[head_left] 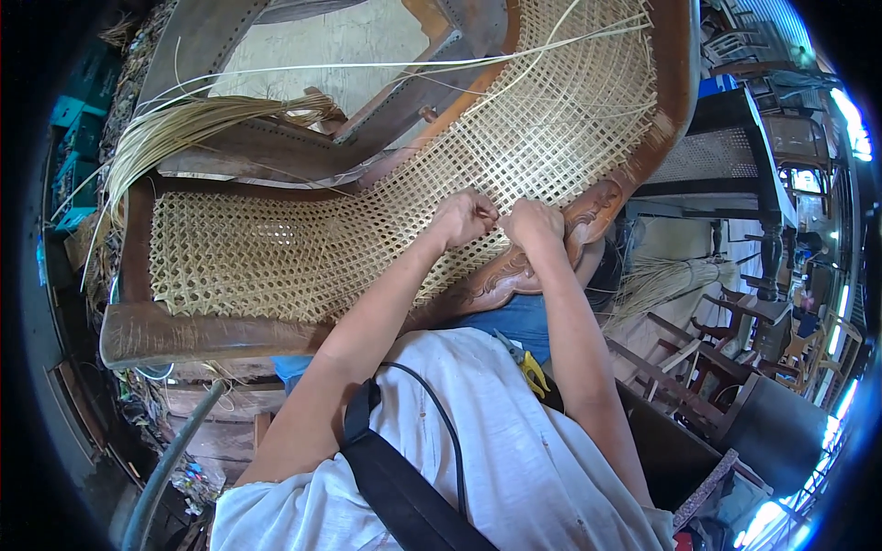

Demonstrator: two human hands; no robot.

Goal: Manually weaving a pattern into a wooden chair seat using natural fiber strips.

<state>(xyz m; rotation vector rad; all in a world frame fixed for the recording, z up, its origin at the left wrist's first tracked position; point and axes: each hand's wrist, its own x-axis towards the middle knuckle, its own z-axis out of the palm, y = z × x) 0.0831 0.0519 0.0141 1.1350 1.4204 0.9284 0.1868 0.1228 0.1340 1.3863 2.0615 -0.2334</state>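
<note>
A curved wooden seat frame [220, 332] with carved trim lies across in front of me, filled with woven cane webbing [276, 243]. The weave is denser at the left and more open toward the upper right. My left hand [462, 219] is closed in a pinch just over the webbing. Beside it my right hand [535, 223] is closed too, near the carved edge. A thin cane strand seems to be between their fingertips, though the fingers partly hide it. Long loose strands [386, 64] run across the top of the frame.
A bundle of cane strands [184, 129] drapes over the upper left of the frame. Another bundle [675, 280] lies at the right. Yellow-handled pliers [531, 372] rest at my waist. Dark furniture with a cane panel [707, 156] and several chairs stand at the right.
</note>
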